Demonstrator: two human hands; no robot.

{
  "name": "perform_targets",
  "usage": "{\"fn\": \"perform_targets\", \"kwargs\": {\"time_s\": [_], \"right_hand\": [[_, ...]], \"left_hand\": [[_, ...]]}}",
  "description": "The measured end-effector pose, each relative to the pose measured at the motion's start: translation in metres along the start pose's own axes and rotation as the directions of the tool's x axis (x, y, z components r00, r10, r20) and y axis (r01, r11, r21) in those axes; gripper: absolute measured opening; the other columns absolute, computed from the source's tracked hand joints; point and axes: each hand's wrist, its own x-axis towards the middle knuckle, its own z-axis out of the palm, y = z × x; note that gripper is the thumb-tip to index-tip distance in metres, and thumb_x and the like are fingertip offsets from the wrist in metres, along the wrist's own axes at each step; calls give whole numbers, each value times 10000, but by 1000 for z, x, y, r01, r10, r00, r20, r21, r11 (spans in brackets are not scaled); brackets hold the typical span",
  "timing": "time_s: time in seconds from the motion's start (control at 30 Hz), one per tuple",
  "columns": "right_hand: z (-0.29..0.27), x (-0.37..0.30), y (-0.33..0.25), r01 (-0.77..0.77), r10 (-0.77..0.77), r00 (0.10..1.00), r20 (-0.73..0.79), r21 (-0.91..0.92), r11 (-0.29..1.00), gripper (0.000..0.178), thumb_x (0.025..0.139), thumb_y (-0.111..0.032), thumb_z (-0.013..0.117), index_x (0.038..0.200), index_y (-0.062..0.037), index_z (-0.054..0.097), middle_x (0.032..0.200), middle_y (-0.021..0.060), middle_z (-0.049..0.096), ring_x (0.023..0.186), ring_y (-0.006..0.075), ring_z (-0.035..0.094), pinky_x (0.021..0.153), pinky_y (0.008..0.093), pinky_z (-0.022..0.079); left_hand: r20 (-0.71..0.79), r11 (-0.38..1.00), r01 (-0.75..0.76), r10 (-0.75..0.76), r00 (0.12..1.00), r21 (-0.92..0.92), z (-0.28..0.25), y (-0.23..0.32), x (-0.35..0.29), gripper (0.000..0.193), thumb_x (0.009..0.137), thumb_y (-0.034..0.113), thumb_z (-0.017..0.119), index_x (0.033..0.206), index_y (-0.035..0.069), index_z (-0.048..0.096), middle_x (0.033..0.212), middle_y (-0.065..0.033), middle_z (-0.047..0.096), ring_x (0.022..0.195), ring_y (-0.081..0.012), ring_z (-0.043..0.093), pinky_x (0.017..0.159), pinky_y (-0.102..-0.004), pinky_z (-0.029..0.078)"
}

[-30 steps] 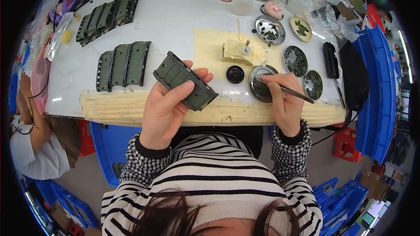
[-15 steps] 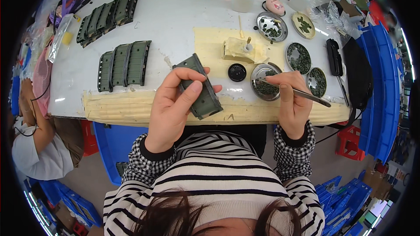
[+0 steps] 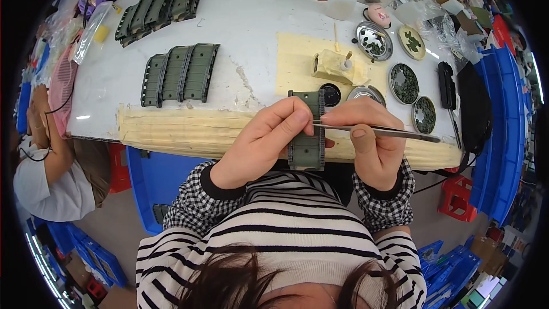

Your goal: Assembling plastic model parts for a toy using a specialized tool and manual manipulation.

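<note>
My left hand (image 3: 266, 140) grips a green curved plastic part (image 3: 307, 147) with ribbed dark edges, held upright over the table's near edge. In my right hand (image 3: 378, 140) is a pair of metal tweezers (image 3: 400, 132), its tips meeting the part beside my left fingertips. Whether the tips pinch a small piece cannot be made out. Beyond my right hand, a round metal dish (image 3: 368, 92) is partly hidden by it. A small black round cup (image 3: 330, 95) stands just past the held part.
More green parts lie at left in a near group (image 3: 180, 74) and a far group (image 3: 160, 11). Dishes of small dark green pieces (image 3: 404, 83) stand at right, by a tape-covered block (image 3: 334, 66). A blue crate (image 3: 166, 177) is below the table; another person (image 3: 54, 166) sits at far left.
My left hand has brought the green part rightward and turned it more upright. My right hand has drawn the tweezers from the metal dish to the part. The whole view has shifted slightly.
</note>
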Motion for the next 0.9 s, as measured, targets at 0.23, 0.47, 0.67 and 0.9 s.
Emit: {"fn": "perform_targets", "kwargs": {"time_s": [0.23, 0.47, 0.67, 0.9], "right_hand": [[-1, -8, -8, 362, -270, 927, 261, -434, 825, 383, 806, -320, 681, 1049, -23, 677, 1059, 147, 671, 889, 261, 668, 718, 321, 537], [6, -3, -14, 440, -342, 897, 278, -506, 742, 309, 723, -122, 677, 1000, 14, 677, 1005, 169, 658, 843, 253, 681, 659, 297, 560], [5, -1, -14, 466, -359, 885, 298, -523, 714, 314, 706, -130, 686, 985, 13, 672, 979, 159, 654, 834, 249, 679, 655, 295, 563], [6, 0, -15, 475, -363, 879, 309, -522, 708, 324, 687, -142, 686, 968, 18, 669, 960, 153, 651, 835, 249, 681, 678, 303, 576]], "left_hand": [[-68, 997, 49, -53, 996, -56, -2, -2, 1, 292, 1048, 256, 357, 900, 38, 483, 1083, -133, 585, 1019, -157, 532, 912, -302, 435], [-87, 997, 36, -42, 995, -61, -2, -4, 1, 305, 1049, 245, 346, 892, 28, 492, 1077, -145, 593, 1054, -175, 533, 943, -314, 414], [-79, 998, 18, -22, 997, -53, 0, -4, 1, 303, 1049, 243, 346, 904, 24, 497, 1067, -136, 591, 1056, -171, 532, 942, -312, 409], [-78, 999, 0, -3, 997, -42, 2, -4, 1, 301, 1049, 245, 348, 907, 24, 494, 1086, -140, 590, 1045, -167, 529, 950, -308, 403]]}}
